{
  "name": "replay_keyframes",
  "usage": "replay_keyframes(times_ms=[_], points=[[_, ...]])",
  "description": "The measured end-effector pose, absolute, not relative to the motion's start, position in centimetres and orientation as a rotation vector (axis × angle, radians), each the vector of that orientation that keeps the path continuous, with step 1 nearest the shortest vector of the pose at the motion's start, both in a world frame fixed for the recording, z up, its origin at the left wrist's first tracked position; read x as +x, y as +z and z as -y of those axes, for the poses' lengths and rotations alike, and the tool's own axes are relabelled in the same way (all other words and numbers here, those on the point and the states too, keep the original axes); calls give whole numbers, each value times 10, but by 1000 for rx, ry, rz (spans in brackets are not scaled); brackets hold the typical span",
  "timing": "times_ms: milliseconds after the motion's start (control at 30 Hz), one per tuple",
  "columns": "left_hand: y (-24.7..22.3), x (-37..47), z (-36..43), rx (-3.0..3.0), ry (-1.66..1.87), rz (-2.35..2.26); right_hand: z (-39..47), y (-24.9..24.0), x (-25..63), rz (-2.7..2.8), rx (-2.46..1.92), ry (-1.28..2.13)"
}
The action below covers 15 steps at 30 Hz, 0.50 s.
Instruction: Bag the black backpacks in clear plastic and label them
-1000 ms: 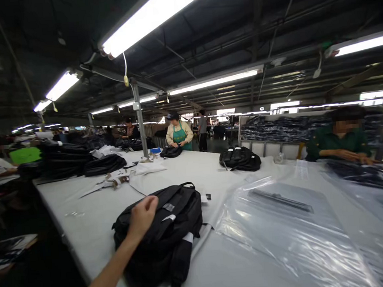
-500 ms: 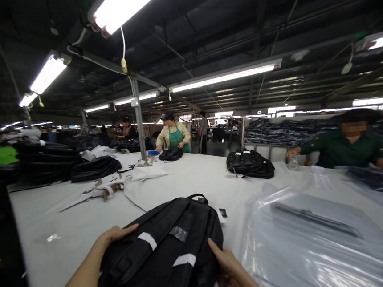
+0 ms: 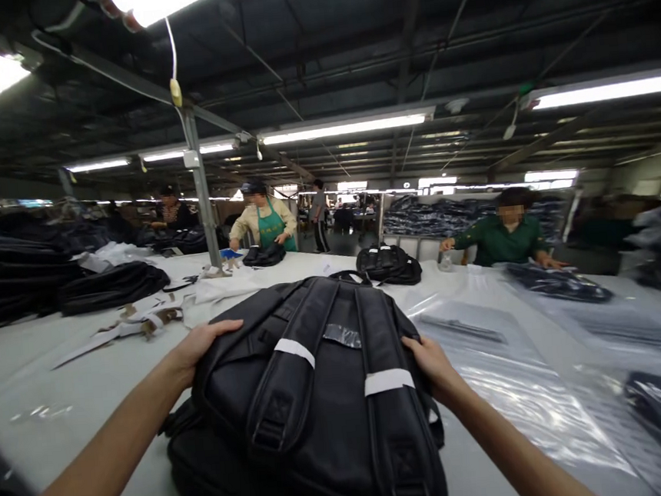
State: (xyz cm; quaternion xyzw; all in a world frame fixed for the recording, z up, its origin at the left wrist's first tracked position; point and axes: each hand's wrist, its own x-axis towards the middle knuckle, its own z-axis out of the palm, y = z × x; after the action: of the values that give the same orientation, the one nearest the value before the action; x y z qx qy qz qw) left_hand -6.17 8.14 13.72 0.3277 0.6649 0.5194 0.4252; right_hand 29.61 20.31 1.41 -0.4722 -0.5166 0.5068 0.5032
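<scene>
A black backpack (image 3: 335,402) fills the lower middle of the head view, its two shoulder straps facing up and its top handle pointing away from me. Each strap has a white band around it, and a small clear plastic-covered patch (image 3: 341,335) sits between them. My left hand (image 3: 207,345) grips the upper left side, thumb on top and the other fingers hidden beneath. On the opposite side, my right hand (image 3: 431,363) holds the edge, its fingers partly out of sight. Another black, bag-like bulk (image 3: 223,473) shows under the backpack's lower left; whether it is a separate bag I cannot tell.
Clear plastic bags (image 3: 490,350) lie flat to the right. Black backpacks (image 3: 388,264) rest farther back, with stacked black bags (image 3: 14,276) at left. Paper scraps (image 3: 145,320) lie near a metal post (image 3: 202,197). Co-workers in a green apron (image 3: 271,226) and green shirt (image 3: 509,240) stand across the white table (image 3: 111,391).
The view has swung to the right. The backpack now shows more of its straps and lower end, and both hands still hold its sides.
</scene>
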Motion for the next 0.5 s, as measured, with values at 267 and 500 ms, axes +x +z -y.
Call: replay_keyframes(times_ms=[267,500], points=[[51,66,-12,973,1413,-1508,-86,8,451,1170,-1233,1042],[-100,122,14,1283,1144,-1640,-19,-112,534,1322,-1462,775]])
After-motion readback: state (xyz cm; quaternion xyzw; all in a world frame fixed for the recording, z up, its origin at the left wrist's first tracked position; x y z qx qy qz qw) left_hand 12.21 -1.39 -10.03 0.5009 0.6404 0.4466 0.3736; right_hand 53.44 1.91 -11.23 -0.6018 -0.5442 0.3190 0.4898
